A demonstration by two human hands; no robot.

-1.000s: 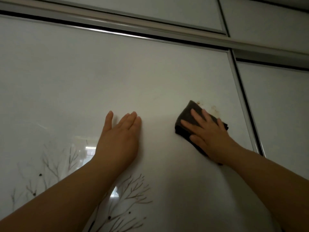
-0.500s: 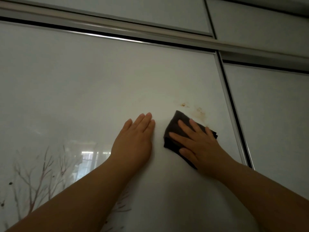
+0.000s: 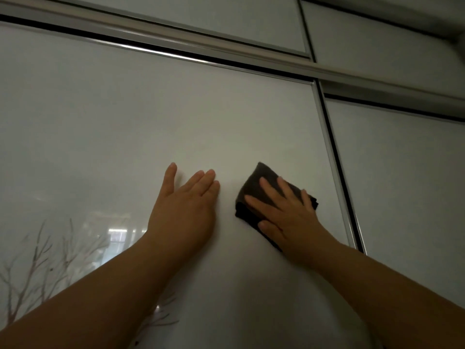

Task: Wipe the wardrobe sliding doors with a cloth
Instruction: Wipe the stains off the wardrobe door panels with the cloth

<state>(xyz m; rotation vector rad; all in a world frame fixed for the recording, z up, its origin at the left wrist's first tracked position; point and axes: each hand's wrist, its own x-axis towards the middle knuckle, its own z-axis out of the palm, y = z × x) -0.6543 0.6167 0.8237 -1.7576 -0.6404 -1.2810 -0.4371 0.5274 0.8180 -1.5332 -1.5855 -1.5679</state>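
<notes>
A glossy white sliding door [image 3: 176,117] fills the view, with a bare-branch print at its lower left. My right hand [image 3: 289,217] lies flat on a folded dark grey cloth [image 3: 254,182] and presses it against the door near the door's right edge. My left hand [image 3: 183,210] rests flat on the panel just left of the cloth, fingers together, holding nothing. No stain shows on the door; the cloth and hand cover the spot where brown marks were.
A metal frame strip [image 3: 334,157] runs down the right edge of this door, with a second white door [image 3: 402,185] behind it. A metal top rail [image 3: 201,39] crosses above, under upper cabinet panels [image 3: 201,13].
The cloth under my right hand has slid up and right over the brown marks seen half a second ago. My left hand's thumb has spread out. The view has shifted slightly.
</notes>
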